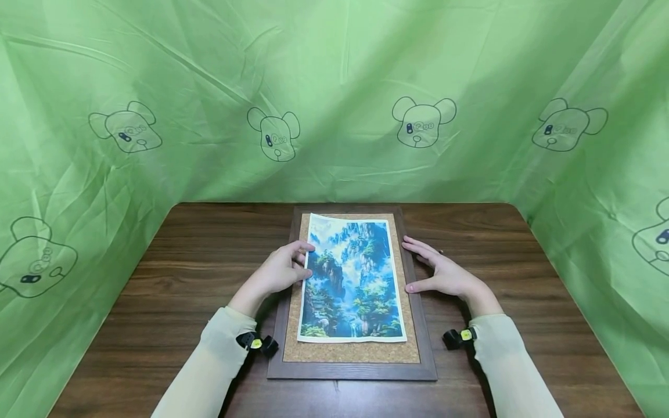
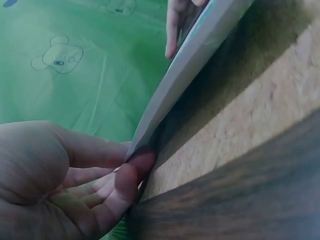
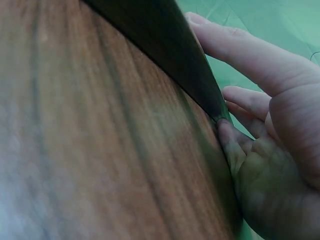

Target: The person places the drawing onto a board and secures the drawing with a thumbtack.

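A blue-green landscape print (image 1: pixel 352 278) with a white border lies over a cork board (image 1: pixel 360 353) in a dark brown wooden frame (image 1: pixel 355 371). Its top left corner lifts slightly. With thumb and fingers, my left hand (image 1: pixel 279 270) pinches the print's left edge; the left wrist view shows that edge (image 2: pixel 172 95) raised off the cork, between the thumb and fingers of the left hand (image 2: pixel 65 175). On the other side, my right hand (image 1: pixel 446 276) touches the frame's right side with spread, nearly straight fingers. The right wrist view shows this hand (image 3: pixel 280 115) against the frame's outer edge (image 3: pixel 165 50).
The frame rests flat on a dark wood-grain table (image 1: pixel 198 255). Green fabric (image 1: pixel 334 69) printed with bear-head outlines hangs around the back and both sides. A black wrist device (image 1: pixel 256 343) is on the left wrist, another device (image 1: pixel 460 337) on the right.
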`<action>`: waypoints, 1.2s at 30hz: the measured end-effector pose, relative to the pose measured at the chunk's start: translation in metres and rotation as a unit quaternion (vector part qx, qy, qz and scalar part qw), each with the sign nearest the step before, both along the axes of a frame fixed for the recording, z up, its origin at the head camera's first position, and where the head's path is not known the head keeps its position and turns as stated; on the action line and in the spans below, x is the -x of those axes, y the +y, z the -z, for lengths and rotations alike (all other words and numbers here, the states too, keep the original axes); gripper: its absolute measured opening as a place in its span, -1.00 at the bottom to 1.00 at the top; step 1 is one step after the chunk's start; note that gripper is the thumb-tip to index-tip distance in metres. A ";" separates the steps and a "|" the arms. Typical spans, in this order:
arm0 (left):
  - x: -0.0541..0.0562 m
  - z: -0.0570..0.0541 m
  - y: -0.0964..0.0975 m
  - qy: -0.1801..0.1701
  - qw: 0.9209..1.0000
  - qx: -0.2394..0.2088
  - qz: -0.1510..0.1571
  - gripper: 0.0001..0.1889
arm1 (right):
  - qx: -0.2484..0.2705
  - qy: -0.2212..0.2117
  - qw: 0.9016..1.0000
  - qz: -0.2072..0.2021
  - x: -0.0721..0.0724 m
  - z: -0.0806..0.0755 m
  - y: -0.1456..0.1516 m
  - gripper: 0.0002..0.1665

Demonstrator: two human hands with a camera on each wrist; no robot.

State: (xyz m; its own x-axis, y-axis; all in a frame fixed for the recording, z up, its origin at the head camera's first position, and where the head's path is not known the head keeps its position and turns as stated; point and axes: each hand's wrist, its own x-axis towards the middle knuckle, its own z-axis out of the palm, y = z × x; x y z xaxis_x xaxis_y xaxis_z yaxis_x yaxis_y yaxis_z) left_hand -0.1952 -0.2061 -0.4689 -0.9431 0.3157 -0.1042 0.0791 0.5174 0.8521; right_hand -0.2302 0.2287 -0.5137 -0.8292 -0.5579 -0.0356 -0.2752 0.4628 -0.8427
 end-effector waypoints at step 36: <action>0.000 -0.002 -0.001 0.021 0.999 0.033 -0.006 -0.48 | 0.011 0.004 1.000 -0.003 0.001 0.001 0.000 0.34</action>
